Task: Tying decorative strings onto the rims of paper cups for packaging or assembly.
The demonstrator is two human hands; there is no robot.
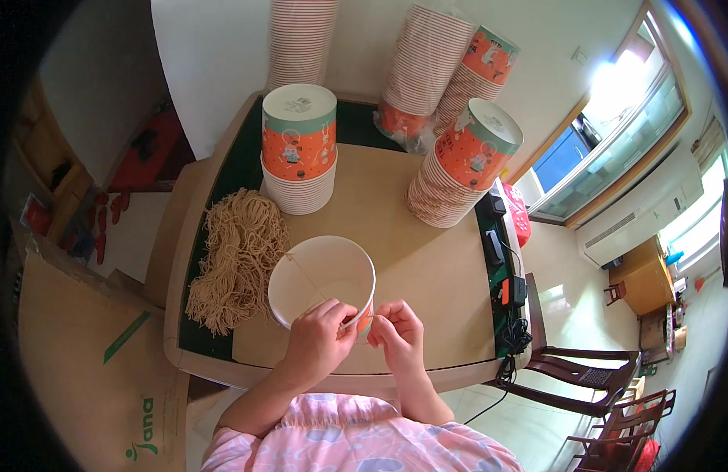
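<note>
- Paper rim of the white bucket [340,267] is pinched near-side by the left hand [323,334]; fingers are bent, gap narrow. Whether string is also held there cannot be told.
- Thin strand [307,275] is pinched, apparently, by the right hand [397,334], just right of the rim; thumb and index are drawn together, other fingers curled.
- Bucket is stood mouth-up at the table's near edge, slightly tilted. Judged light, thin-walled, easily dented; best gripped at the rolled rim.
- Strand is run across the bucket's mouth; judged soft, limp, near weightless, easily tangled; best taken by fingertips close to its end.
- Beige string bundle [236,259] is heaped left of the bucket, loose.
- Inverted bucket stacks [299,149] [466,161] are set farther back on the table [438,291].
- More stacks [303,39] [427,59] are placed by the wall.
</note>
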